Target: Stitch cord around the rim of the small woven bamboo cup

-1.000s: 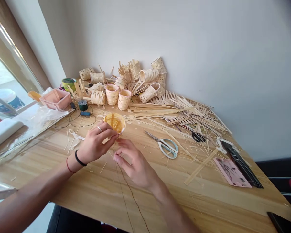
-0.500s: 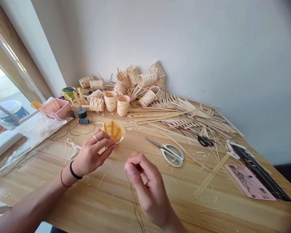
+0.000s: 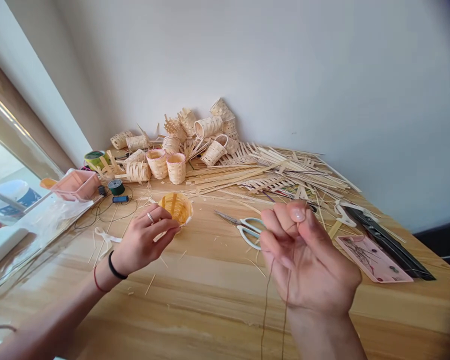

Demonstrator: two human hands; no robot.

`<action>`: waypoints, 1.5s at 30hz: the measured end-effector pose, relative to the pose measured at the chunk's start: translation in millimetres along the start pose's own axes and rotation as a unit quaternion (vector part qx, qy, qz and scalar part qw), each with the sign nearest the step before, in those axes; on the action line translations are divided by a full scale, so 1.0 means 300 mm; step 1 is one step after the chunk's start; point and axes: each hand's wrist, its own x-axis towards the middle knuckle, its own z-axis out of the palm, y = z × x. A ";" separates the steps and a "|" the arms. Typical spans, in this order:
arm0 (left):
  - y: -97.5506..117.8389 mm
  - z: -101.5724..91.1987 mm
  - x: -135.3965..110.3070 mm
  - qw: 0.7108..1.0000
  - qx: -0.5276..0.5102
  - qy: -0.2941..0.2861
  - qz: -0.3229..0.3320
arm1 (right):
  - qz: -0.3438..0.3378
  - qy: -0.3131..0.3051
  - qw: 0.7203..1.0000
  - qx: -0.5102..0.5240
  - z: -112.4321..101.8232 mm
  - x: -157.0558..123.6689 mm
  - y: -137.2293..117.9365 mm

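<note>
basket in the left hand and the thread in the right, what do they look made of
The small basket looks like woven bamboo or similar cane: flat, pale strips, yellower and slightly glossy inside, possibly varnished. The thin dark thread hanging from the right hand is too fine to settle; it could be waxed cord or fine wire.

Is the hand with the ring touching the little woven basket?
Touching. The head view shows the left hand holding the small round woven bamboo basket, its fingers pressed against the basket's near side.
</note>
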 end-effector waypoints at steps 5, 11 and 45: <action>0.000 0.009 0.017 0.999 -0.018 0.011 -0.035 | -0.018 0.017 0.996 -0.084 -0.022 0.010 0.001; 0.013 -0.002 -0.013 0.997 -0.058 -0.002 -0.054 | -0.042 0.032 0.987 -0.151 -0.056 0.019 0.037; 0.141 -0.029 -0.036 0.987 -0.100 -0.102 0.072 | -0.055 -0.345 0.810 -0.471 0.004 -0.026 0.049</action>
